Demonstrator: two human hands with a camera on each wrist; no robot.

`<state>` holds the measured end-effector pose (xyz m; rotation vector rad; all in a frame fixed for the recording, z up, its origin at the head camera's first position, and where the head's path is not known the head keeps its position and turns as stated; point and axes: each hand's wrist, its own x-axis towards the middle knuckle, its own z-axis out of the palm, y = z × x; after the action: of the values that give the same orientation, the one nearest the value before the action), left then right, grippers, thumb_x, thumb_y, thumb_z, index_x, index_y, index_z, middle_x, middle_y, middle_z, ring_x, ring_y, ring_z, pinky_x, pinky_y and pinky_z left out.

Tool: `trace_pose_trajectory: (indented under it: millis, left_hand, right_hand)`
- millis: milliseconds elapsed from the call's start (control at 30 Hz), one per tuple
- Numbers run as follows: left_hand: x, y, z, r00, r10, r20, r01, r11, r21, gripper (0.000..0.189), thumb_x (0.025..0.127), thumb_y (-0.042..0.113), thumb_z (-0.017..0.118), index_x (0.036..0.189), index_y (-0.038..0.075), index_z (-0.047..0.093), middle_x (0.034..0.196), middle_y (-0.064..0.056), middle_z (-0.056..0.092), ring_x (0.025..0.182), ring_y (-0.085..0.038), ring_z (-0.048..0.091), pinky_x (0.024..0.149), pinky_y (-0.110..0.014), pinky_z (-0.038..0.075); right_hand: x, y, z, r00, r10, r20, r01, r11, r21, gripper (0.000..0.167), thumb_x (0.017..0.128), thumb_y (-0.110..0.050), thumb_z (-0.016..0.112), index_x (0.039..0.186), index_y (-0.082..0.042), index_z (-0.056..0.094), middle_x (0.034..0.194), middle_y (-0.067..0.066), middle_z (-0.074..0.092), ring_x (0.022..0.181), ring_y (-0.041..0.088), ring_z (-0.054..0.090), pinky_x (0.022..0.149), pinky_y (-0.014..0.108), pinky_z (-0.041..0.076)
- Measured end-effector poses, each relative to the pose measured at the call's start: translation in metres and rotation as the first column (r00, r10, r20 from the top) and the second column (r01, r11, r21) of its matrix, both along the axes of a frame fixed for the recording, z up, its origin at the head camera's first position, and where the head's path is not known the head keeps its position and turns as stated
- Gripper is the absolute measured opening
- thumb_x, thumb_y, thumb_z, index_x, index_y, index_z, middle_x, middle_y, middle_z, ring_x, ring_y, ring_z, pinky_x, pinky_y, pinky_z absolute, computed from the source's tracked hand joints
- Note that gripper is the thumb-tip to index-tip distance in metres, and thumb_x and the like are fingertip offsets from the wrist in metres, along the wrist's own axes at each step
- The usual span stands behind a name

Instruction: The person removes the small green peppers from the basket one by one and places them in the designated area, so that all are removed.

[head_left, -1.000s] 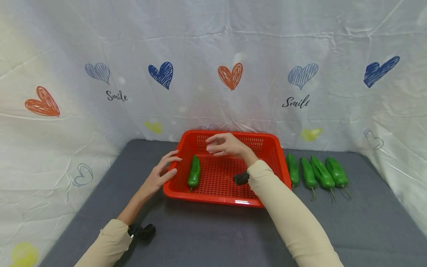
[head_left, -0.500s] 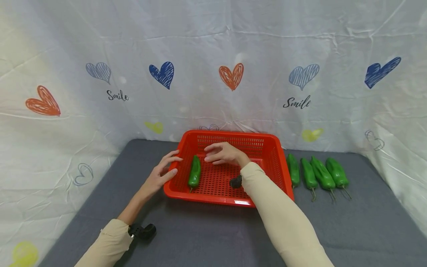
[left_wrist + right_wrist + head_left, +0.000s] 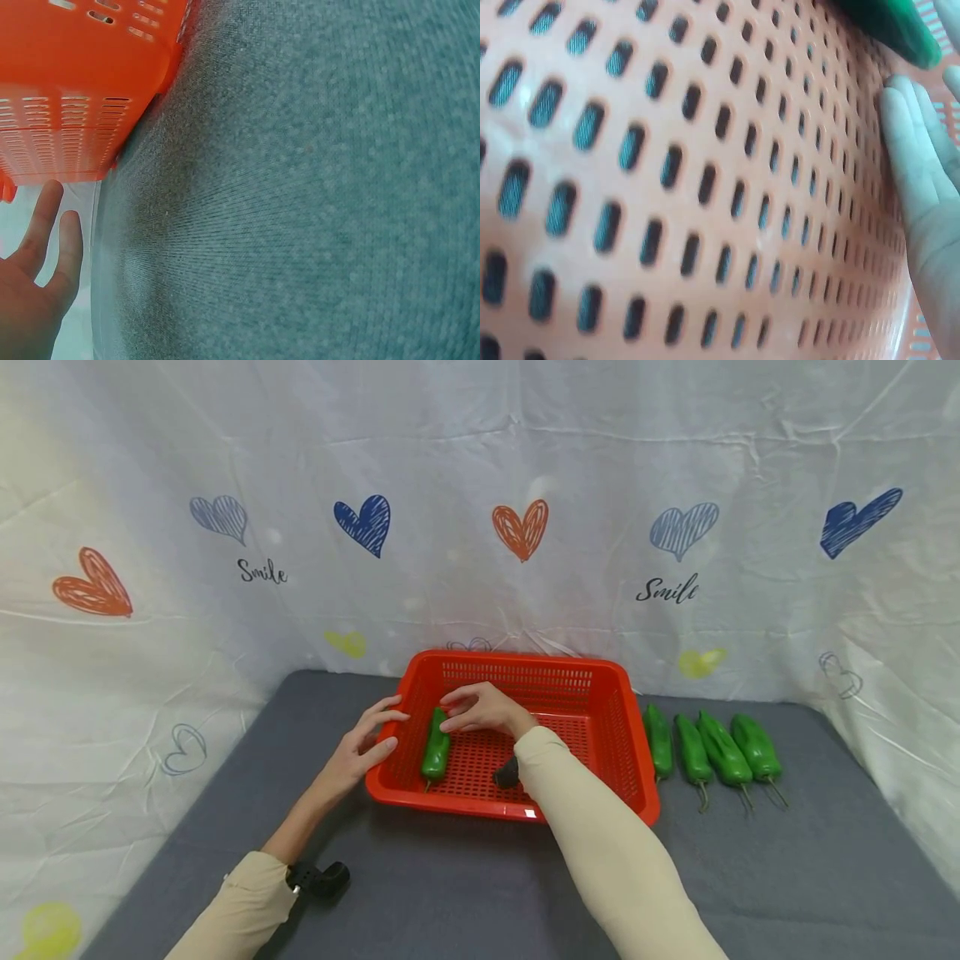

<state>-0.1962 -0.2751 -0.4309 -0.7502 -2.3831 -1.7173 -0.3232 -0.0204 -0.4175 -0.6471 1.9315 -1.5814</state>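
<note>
A single green pepper (image 3: 435,757) lies lengthwise near the left wall inside a red plastic basket (image 3: 480,811). My right hand (image 3: 486,708) is over the basket floor, its fingertips at the upper right side of that pepper; whether they touch it I cannot tell. In the right wrist view a thumb and fingers spread apart near the tip of the pepper (image 3: 904,30), with a gap between. My left hand (image 3: 360,750) rests at the basket's left rim, fingers extended and spread. Part of it shows beside the basket wall in the left wrist view.
Several green peppers (image 3: 723,750) lie in a row on the grey cloth right of the basket, stems toward me. A white curtain (image 3: 450,460) printed with hearts hangs behind the table. The grey table cloth (image 3: 450,885) stretches in front.
My right hand has moved left and down into the basket, from its middle to beside the pepper. The left hand stays at the rim, and the peppers have not moved.
</note>
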Motion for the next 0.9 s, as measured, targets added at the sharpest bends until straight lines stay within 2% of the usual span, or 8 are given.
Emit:
trace_pose_trajectory:
  millis: [300, 533, 733, 900]
  left_hand:
    - [0.000, 0.000, 0.000, 1.000, 0.014, -0.012, -0.014, 1.000, -0.020, 0.037, 0.104, 0.006, 0.053, 0.141, 0.005, 0.053, 0.163, -0.009, 0.025, 0.122, -0.037, 0.051, 0.090, -0.033, 0.051]
    - [0.000, 0.000, -0.001, 1.000, 0.020, -0.018, -0.021, 1.000, -0.020, 0.037, 0.103, 0.004, 0.053, 0.141, 0.004, 0.053, 0.162, -0.009, 0.026, 0.122, -0.036, 0.051, 0.090, -0.032, 0.051]
    - [0.001, 0.000, 0.000, 1.000, 0.020, -0.012, -0.020, 1.000, -0.024, 0.037, 0.104, 0.005, 0.053, 0.141, 0.005, 0.053, 0.163, -0.008, 0.026, 0.123, -0.033, 0.050, 0.089, -0.034, 0.051]
    - [0.001, 0.001, 0.001, 1.000, 0.020, -0.003, -0.020, 1.000, -0.019, 0.036, 0.104, 0.005, 0.053, 0.141, 0.004, 0.053, 0.163, -0.009, 0.025, 0.124, -0.034, 0.049, 0.090, -0.033, 0.050]
  right_hand:
    - [0.002, -0.013, -0.001, 0.994, 0.004, -0.109, 0.004, 0.997, 0.072, 0.044, 0.086, -0.003, 0.082, 0.127, 0.001, 0.069, 0.118, 0.016, 0.067, 0.109, 0.027, 0.062, 0.084, 0.034, 0.056]
    - [0.000, -0.016, -0.002, 0.997, -0.023, -0.068, 0.026, 0.999, 0.046, 0.042, 0.085, -0.001, 0.082, 0.125, 0.001, 0.070, 0.116, 0.016, 0.068, 0.107, 0.026, 0.064, 0.082, 0.035, 0.057]
    - [0.001, -0.015, -0.001, 0.996, -0.033, -0.082, 0.035, 0.999, 0.022, 0.041, 0.085, -0.001, 0.082, 0.124, 0.001, 0.070, 0.114, 0.016, 0.068, 0.104, 0.025, 0.064, 0.081, 0.035, 0.057]
    - [0.000, -0.014, -0.001, 0.999, -0.052, 0.001, 0.052, 0.997, -0.060, 0.039, 0.088, 0.001, 0.079, 0.125, 0.004, 0.068, 0.110, 0.017, 0.067, 0.093, 0.024, 0.067, 0.083, 0.041, 0.057]
